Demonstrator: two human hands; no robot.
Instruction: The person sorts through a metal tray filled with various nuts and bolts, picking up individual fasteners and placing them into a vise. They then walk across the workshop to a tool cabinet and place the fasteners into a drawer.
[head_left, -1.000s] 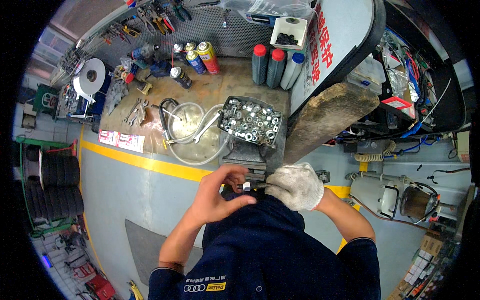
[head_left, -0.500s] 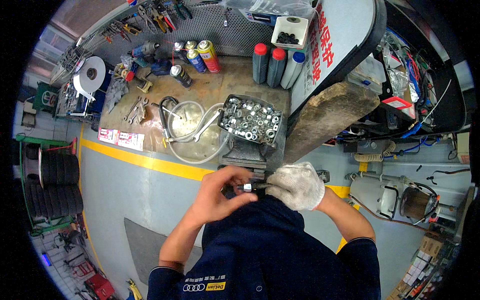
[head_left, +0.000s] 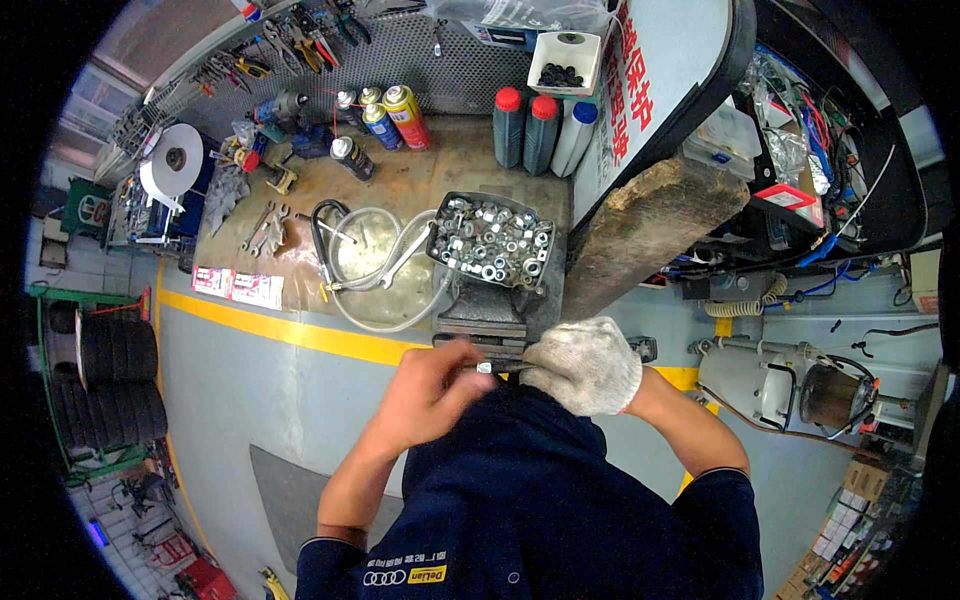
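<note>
Just in front of my body, at the vise (head_left: pixel 482 322), both my hands meet over a small shiny hex nut (head_left: pixel 485 368). My bare left hand (head_left: pixel 428 392) has its thumb and fingers closed round the nut, fingertips slightly blurred. My right hand (head_left: pixel 585 368), in a whitish knit work glove, grips a dark, thin rod-like piece whose far end is at the nut. The glove covers most of that piece, so its kind cannot be made out. Above the vise stands a black tray (head_left: pixel 432 243) heaped with nuts.
On the workbench (head_left: pixel 300 195) lie a clear hose (head_left: pixel 380 325), a wrench, spray cans (head_left: pixel 405 115) and bottles (head_left: pixel 540 135). A thick wooden board (head_left: pixel 650 230) slants to the right of the tray. Tools hang on the perforated back panel (head_left: pixel 460 85).
The fingers of my left hand have closed in around the nut, where they were spread apart before. My gloved right hand keeps its grip. The whole view has shifted slightly.
</note>
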